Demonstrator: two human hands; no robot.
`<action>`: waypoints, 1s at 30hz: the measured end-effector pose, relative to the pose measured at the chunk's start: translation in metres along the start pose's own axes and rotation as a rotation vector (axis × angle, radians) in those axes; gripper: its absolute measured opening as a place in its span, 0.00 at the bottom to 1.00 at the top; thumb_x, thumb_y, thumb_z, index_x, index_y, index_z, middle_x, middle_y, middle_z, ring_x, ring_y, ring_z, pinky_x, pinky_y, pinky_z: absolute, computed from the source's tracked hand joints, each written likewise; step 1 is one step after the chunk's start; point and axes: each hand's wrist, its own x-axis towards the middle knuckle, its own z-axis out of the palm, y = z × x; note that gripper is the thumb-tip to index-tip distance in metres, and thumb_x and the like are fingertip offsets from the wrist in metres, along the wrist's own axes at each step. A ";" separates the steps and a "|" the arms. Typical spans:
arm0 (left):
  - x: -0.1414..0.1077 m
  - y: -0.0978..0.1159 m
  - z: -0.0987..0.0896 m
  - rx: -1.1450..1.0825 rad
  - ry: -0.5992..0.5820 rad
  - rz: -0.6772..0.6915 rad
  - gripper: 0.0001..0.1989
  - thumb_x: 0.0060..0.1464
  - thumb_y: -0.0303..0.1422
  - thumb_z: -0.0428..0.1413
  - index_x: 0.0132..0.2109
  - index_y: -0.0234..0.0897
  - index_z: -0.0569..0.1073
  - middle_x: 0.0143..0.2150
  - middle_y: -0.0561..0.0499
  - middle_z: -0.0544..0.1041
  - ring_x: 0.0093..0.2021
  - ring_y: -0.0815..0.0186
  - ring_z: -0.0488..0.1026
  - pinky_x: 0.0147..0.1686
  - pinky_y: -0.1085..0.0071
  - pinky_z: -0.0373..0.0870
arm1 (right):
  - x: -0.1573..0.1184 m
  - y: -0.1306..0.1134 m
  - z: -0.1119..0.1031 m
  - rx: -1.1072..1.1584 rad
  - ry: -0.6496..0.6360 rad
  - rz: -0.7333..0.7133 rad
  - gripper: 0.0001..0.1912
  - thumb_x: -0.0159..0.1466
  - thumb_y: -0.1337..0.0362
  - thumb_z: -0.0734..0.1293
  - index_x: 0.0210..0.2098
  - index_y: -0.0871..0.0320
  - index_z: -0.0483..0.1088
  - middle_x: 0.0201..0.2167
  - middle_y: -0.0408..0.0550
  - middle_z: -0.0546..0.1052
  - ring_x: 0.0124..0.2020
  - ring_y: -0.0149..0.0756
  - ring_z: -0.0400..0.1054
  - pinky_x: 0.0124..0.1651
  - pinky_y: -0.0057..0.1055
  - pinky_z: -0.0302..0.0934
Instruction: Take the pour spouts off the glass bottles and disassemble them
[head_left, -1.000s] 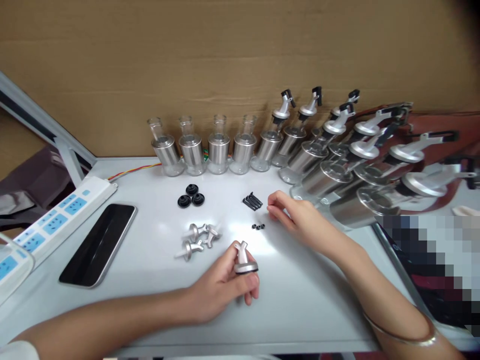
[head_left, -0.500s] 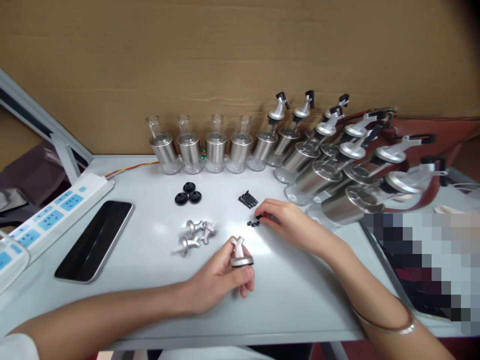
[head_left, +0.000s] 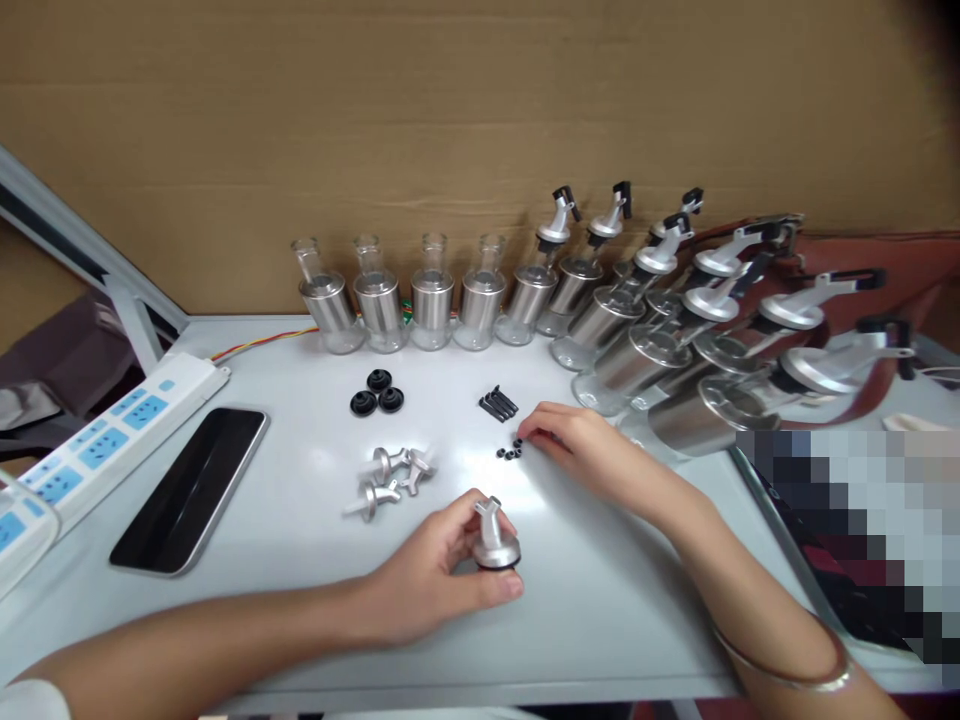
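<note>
My left hand (head_left: 431,575) is closed around a silver pourer spout (head_left: 491,530), held upright with its forked top up and a black rim beneath. My right hand (head_left: 574,440) has its fingertips pinched together at a small black cap (head_left: 519,442). Just beside those fingers, several more small black caps (head_left: 509,455) lie on the table. Black levers (head_left: 498,403) sit in a small bunch behind them. To the left of my left hand lie 3 loose silver pourer spouts (head_left: 390,463), with 3 black ribbed stoppers (head_left: 378,398) farther back.
Glass bottles with steel sleeves (head_left: 432,295) line the back of the table (head_left: 300,640). Bottles fitted with pourers (head_left: 630,340) crowd the right side, near a brown leather bag (head_left: 862,270). At left are a phone (head_left: 191,490) and a white power strip (head_left: 112,430).
My left hand has shifted slightly right and towards me, turning the pourer spout more upright. My right hand stays by the small black caps, its fingers barely moved.
</note>
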 end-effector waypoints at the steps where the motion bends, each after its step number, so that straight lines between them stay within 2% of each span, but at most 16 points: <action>1: 0.000 0.001 0.000 0.002 0.004 0.003 0.14 0.50 0.33 0.61 0.40 0.36 0.64 0.32 0.56 0.61 0.32 0.70 0.58 0.34 0.71 0.55 | 0.000 0.000 0.000 -0.001 0.002 -0.010 0.14 0.64 0.77 0.59 0.35 0.59 0.74 0.34 0.50 0.78 0.35 0.37 0.74 0.41 0.32 0.67; 5: 0.000 0.001 0.000 -0.021 -0.006 -0.030 0.14 0.51 0.31 0.58 0.43 0.36 0.64 0.31 0.57 0.61 0.30 0.70 0.59 0.33 0.70 0.56 | 0.000 -0.003 0.004 0.016 -0.015 -0.035 0.15 0.64 0.77 0.59 0.36 0.59 0.75 0.34 0.49 0.78 0.35 0.36 0.74 0.42 0.31 0.68; 9: 0.000 0.000 -0.002 0.009 -0.024 -0.036 0.11 0.51 0.29 0.56 0.41 0.36 0.63 0.29 0.56 0.63 0.30 0.70 0.61 0.34 0.70 0.56 | 0.002 -0.008 0.009 0.036 -0.006 -0.015 0.14 0.63 0.78 0.61 0.37 0.59 0.75 0.35 0.49 0.78 0.37 0.37 0.75 0.42 0.31 0.68; 13: 0.001 -0.002 -0.002 -0.056 -0.015 -0.001 0.16 0.53 0.30 0.56 0.46 0.38 0.58 0.33 0.56 0.63 0.29 0.71 0.63 0.34 0.70 0.58 | 0.002 -0.007 0.010 0.048 0.003 -0.050 0.13 0.64 0.77 0.60 0.37 0.58 0.75 0.35 0.49 0.79 0.36 0.36 0.75 0.41 0.31 0.68; 18: 0.002 -0.003 -0.003 -0.039 -0.001 0.021 0.10 0.59 0.35 0.52 0.39 0.39 0.56 0.36 0.55 0.62 0.28 0.73 0.66 0.37 0.68 0.59 | 0.000 -0.011 0.006 -0.001 0.074 -0.073 0.14 0.66 0.75 0.57 0.39 0.60 0.73 0.34 0.51 0.78 0.34 0.39 0.73 0.39 0.35 0.66; 21: 0.001 -0.009 -0.005 -0.054 0.000 0.041 0.07 0.60 0.35 0.49 0.41 0.38 0.58 0.35 0.55 0.64 0.27 0.72 0.66 0.38 0.67 0.58 | -0.003 -0.026 0.002 0.141 0.133 -0.141 0.11 0.67 0.71 0.58 0.41 0.60 0.71 0.36 0.51 0.78 0.35 0.37 0.72 0.40 0.33 0.65; 24: 0.001 -0.014 -0.007 -0.062 0.002 0.054 0.08 0.60 0.35 0.48 0.44 0.38 0.59 0.28 0.58 0.63 0.26 0.71 0.62 0.35 0.68 0.57 | -0.006 -0.043 0.000 0.368 0.083 -0.195 0.07 0.67 0.65 0.62 0.41 0.59 0.70 0.35 0.49 0.76 0.36 0.34 0.70 0.40 0.29 0.64; 26: 0.001 -0.014 -0.006 -0.055 0.011 0.038 0.11 0.58 0.35 0.50 0.46 0.39 0.57 0.26 0.60 0.62 0.25 0.71 0.60 0.32 0.70 0.56 | -0.007 -0.051 0.002 0.410 0.050 -0.195 0.04 0.65 0.64 0.64 0.37 0.58 0.68 0.31 0.46 0.74 0.33 0.32 0.68 0.38 0.28 0.62; 28: 0.000 -0.010 -0.004 -0.056 0.052 0.031 0.15 0.56 0.35 0.52 0.47 0.41 0.55 0.31 0.58 0.64 0.23 0.74 0.59 0.29 0.72 0.56 | -0.009 -0.054 0.005 0.422 0.049 -0.182 0.03 0.62 0.65 0.64 0.32 0.58 0.64 0.27 0.43 0.70 0.28 0.30 0.64 0.33 0.26 0.59; 30: -0.001 -0.004 -0.001 0.008 0.109 0.060 0.14 0.56 0.35 0.53 0.45 0.42 0.55 0.37 0.55 0.65 0.23 0.75 0.60 0.26 0.74 0.56 | -0.009 -0.055 0.008 0.479 0.067 -0.202 0.05 0.59 0.66 0.61 0.29 0.56 0.58 0.23 0.39 0.65 0.24 0.28 0.58 0.29 0.25 0.55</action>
